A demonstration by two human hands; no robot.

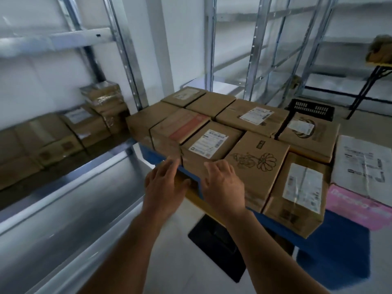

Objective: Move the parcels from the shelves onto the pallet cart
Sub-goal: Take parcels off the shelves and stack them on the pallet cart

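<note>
Several brown cardboard parcels fill the blue pallet cart (pixel 273 224) in the middle. A labelled parcel (pixel 209 145) stands at the cart's near left edge. Both my hands are at its near side: my left hand (pixel 164 187) has straight fingers by its left corner, and my right hand (pixel 222 183) rests loosely curled against its front face. Neither hand grips anything. More brown parcels (pixel 63 136) sit on the metal shelf (pixel 70 183) at the left, with a small taped stack (pixel 104 102) behind them.
A parcel with flower drawings (pixel 257 164) sits right of my hands. A pink and white box (pixel 360 179) lies at the cart's right end. A black crate (pixel 309 109) stands behind the cart. Metal racking lines the back wall. A black mat (pixel 218 242) lies on the floor.
</note>
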